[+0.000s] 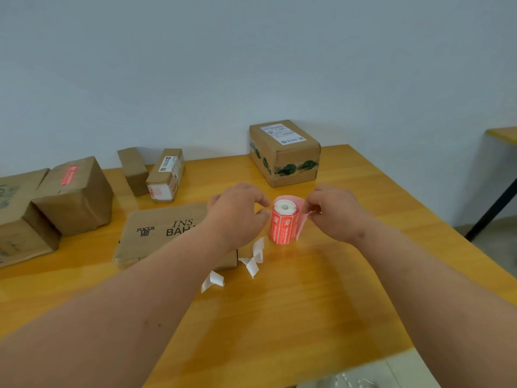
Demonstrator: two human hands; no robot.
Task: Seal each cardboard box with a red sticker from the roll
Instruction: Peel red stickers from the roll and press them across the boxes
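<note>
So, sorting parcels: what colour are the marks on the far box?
Dark green blotches on the far box, head view.

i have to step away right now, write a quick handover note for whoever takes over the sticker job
Left hand: fingers curled beside the sticker roll, steadying it; contact is hard to confirm.
Right hand: pinches the loose end of the roll's strip, peeling it away.
The roll stands upright on the table, near the middle.
Done: the box at the left carries a red sticker on top. Backing scraps lie in front of the roll.
Left: the flat printed box under the left forearm and the box at the back show no red sticker. The two small boxes are unclear.
</note>
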